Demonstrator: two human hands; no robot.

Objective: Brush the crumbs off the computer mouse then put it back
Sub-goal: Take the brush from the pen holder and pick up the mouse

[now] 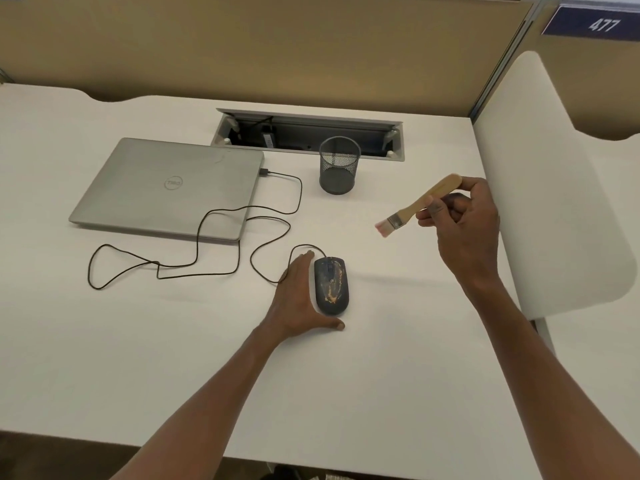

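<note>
A small wooden-handled brush (417, 204) hangs above the white desk (398, 375), poised over a crumb-streaked dark grey corded mouse (331, 285).

The right hand (462, 220) pinches the handle between thumb and curled fingers; the left hand (298, 299) cups the mouse's side, fingers together, thumb behind. A hard sweep could scatter crumbs toward the closed silver laptop (166, 188), or snag the looping black cable (221, 244).

Mouse (331, 285) on the desk (381, 375), right of and nearer than the laptop (169, 188), mesh cup (339, 165) behind
</note>
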